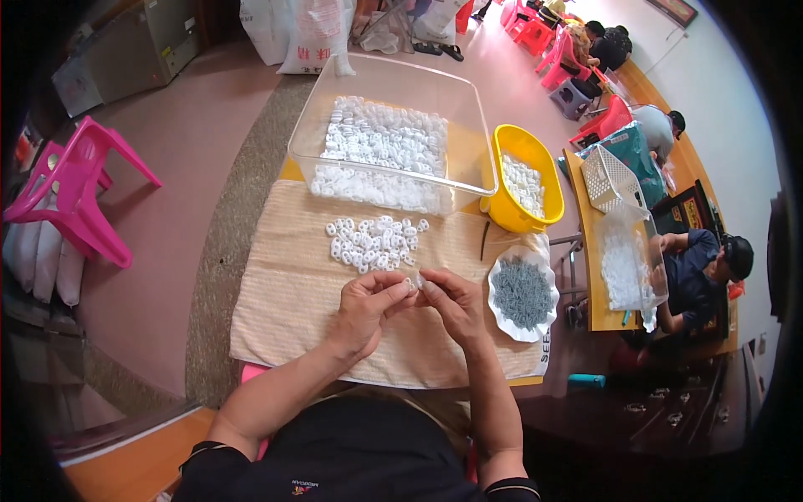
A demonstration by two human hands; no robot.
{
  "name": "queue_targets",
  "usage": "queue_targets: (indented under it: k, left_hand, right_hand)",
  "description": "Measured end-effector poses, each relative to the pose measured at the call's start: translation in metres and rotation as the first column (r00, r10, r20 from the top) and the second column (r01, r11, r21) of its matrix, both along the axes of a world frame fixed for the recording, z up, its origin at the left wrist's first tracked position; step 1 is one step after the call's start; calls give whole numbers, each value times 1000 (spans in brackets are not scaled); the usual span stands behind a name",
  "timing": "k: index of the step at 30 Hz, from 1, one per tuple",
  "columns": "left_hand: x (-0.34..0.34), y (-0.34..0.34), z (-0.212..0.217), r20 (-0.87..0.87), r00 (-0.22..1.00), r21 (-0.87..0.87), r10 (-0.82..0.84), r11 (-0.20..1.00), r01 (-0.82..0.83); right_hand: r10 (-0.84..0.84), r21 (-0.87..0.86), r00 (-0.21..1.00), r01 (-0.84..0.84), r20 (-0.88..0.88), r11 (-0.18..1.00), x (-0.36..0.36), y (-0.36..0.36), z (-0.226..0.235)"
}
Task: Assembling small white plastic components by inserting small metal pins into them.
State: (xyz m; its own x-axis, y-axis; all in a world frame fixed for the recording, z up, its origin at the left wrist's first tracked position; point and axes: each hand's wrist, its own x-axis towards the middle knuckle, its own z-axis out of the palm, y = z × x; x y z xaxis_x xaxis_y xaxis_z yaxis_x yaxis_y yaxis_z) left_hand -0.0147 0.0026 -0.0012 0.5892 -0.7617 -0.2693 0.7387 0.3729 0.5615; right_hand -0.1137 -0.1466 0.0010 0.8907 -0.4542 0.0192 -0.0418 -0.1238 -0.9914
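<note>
Hands [366,311] pinch white piece [411,284]; clear bin [468,155], yellow tub [510,216]: white pieces [385,151]; dish [523,335]: grey bits [523,293].

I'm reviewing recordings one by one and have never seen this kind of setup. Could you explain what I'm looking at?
There is no machine here: a person works with two bare hands. The one picture comes from a wide fisheye camera on their head, looking down, so straight edges bend near the rim.

A cream cloth covers most of the table. On it lie a loose pile of small white pieces and a dark thin strip. Beyond the pile stands a clear bin of white pieces; to the right are a yellow tub, also holding white pieces, and a wavy-edged white dish of small grey pieces.

The left hand and right hand meet at a small whitish piece, too small to make out fully.
</note>
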Motion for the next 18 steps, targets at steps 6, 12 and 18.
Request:
queue_targets:
  k: [6, 12, 18]
  left_hand:
    - [0, 0, 0, 4, 1000, -26, 7, 1000, -7]
    - [0, -1, -1, -23, 999, -6, 34, 999, -34]
    - [1, -2, 1, -10, 999, 1, 45, 999, -45]
  right_hand:
    - [-10, 102, 999, 15, -42, 995, -3, 7, 0]
    - [-60, 116, 994, 71, -95, 991, -2, 10, -4]
    - [-35, 310, 998, 50, -53, 949, -2, 11, 2]
